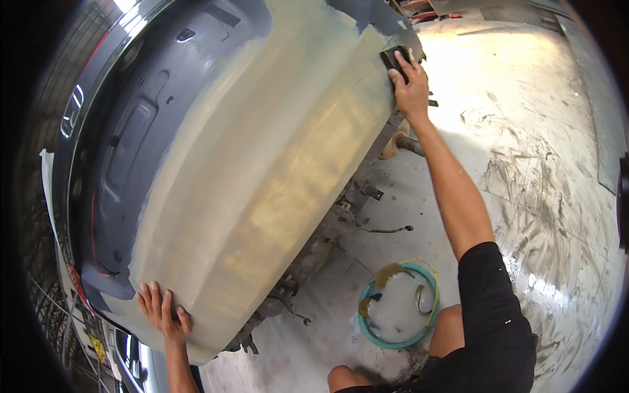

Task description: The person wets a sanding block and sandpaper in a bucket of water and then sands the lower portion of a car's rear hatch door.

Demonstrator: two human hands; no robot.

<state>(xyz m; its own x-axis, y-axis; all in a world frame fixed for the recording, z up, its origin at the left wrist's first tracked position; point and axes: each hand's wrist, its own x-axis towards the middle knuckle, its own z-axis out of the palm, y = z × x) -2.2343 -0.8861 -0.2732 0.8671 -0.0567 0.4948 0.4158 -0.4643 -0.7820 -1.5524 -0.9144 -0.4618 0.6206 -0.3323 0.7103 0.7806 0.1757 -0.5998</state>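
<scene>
A car's rear panel, coated in smooth yellowish-beige filler over dark grey paint, fills the left and middle of the view. My right hand grips a dark sanding block and presses it against the panel's far right edge. The block is partly covered by my fingers. At the panel's near left end, my left hand lies with fingers spread on the filler, holding nothing.
Below the panel, bare brackets and loose cable ends stick out. A teal-rimmed basin of cloudy water stands on the stained floor, brown sheets at its rim and a thin yellow-green cord beside it. My knees flank it.
</scene>
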